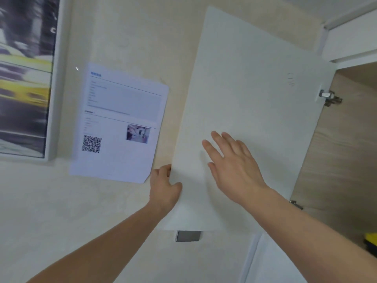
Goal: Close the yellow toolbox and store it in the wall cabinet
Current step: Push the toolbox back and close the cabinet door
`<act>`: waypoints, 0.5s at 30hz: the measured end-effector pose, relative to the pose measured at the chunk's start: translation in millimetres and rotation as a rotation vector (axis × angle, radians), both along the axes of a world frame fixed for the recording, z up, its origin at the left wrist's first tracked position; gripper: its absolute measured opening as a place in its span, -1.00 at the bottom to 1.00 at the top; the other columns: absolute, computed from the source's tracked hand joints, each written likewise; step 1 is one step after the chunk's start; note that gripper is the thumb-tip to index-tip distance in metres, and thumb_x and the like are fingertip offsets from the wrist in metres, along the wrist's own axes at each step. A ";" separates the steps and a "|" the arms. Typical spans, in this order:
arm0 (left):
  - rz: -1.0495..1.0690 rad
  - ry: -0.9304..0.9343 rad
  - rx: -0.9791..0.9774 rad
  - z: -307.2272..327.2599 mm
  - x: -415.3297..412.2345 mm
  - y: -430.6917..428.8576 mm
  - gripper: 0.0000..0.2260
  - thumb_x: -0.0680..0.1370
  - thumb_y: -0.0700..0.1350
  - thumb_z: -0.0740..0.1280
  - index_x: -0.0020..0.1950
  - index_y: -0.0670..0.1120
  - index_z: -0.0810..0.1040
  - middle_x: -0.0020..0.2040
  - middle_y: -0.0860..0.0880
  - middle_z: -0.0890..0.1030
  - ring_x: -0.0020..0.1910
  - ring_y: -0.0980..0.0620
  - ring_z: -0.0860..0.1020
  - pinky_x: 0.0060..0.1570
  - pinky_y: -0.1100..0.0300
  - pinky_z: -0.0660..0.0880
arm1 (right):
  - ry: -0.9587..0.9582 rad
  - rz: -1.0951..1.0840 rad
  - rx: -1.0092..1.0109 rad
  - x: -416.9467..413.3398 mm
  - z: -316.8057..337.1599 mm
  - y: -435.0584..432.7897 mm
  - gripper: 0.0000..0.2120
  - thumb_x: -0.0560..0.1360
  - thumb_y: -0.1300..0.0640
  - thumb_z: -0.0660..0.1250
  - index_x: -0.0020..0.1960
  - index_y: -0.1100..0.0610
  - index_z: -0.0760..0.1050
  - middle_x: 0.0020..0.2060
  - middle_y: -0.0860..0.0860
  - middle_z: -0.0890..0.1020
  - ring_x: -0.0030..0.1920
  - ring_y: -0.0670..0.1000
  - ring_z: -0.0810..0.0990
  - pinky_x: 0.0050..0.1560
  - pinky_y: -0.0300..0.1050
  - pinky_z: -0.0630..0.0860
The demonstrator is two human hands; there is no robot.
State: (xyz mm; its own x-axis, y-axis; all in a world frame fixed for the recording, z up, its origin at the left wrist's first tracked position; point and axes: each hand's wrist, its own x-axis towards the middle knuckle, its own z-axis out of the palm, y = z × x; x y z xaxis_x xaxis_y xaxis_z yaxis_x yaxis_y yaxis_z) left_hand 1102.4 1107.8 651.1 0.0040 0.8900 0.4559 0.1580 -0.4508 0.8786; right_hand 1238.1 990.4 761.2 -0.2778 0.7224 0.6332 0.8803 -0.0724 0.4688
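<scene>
The wall cabinet's white door [251, 82] stands swung open to the left, its inner face toward me. My left hand [164, 185] grips the door's free left edge near the bottom. My right hand [230, 166] is spread flat with fingers apart in front of the door's lower middle; whether it touches the door is unclear. The cabinet's wood-lined inside [342, 152] shows at the right. A small piece of the yellow toolbox [370, 238] peeks out at the bottom right inside the cabinet, mostly hidden behind my right forearm.
A printed sheet with a QR code [118, 127] hangs on the beige wall left of the door. A framed picture [26, 78] fills the far left. Metal hinges [328, 97] hold the door. A grey handle tab [188, 236] sticks out under the door's bottom edge.
</scene>
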 end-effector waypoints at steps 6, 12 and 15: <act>-0.116 0.052 0.216 -15.2 -21.5 -54.4 -0.61 0.42 -0.26 0.34 0.19 0.04 0.43 0.05 0.08 0.36 -0.08 0.21 0.48 -0.11 0.21 0.49 | -0.176 0.070 0.102 -33.8 37.5 -41.0 -0.51 0.59 0.04 0.14 0.50 0.09 0.24 0.52 0.13 0.25 0.51 0.20 0.17 0.45 0.23 0.11; -0.305 0.176 0.544 -19.9 -24.5 -135.9 -0.61 0.46 -0.12 0.35 0.28 0.00 0.43 0.24 0.14 0.32 0.12 0.14 0.48 -0.10 0.24 0.56 | -0.401 0.071 0.088 -37.7 57.4 -108.6 -0.53 0.60 -0.02 0.11 0.46 0.09 0.30 0.50 0.13 0.30 0.50 0.20 0.20 0.47 0.24 0.07; -0.346 0.355 0.878 -20.9 -20.3 -159.0 -0.48 0.52 0.00 0.31 0.46 -0.13 0.35 0.47 -0.13 0.27 0.44 -0.01 0.33 0.31 0.10 0.40 | -0.460 0.051 0.051 -23.4 61.6 -145.6 -0.54 0.60 -0.06 0.08 0.43 0.09 0.36 0.47 0.12 0.36 0.48 0.19 0.25 0.47 0.25 0.08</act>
